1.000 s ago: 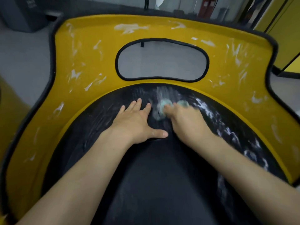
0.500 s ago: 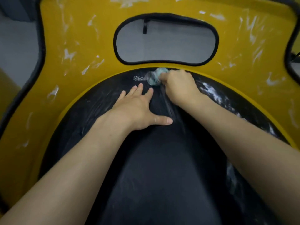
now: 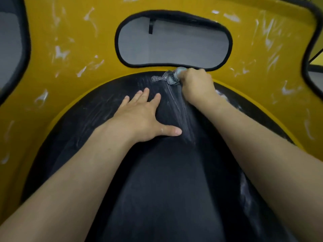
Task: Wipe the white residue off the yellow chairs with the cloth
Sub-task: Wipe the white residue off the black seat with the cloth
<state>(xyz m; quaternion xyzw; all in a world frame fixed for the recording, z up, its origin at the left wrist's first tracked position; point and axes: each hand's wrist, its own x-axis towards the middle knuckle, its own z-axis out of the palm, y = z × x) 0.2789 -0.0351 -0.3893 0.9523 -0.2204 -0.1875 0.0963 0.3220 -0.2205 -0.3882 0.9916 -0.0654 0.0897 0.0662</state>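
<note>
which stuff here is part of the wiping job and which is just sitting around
In the job: cloth, gripped by the right hand; left hand flat on the black seat; yellow chair back with white smears.
Just there: grey floor seen through the oval opening; black strap hanging in it.

The light is soft, even and moderately bright, with no hard shadows; its source cannot be told. The yellow chair shows a mild sheen, while the black seat reads dark with little detail. Faint shadow lies under the left hand. The cloth and right hand are slightly motion-blurred. Wide-angle distortion bends the chair's edges near the borders, and the forearms at the bottom look soft.
</note>
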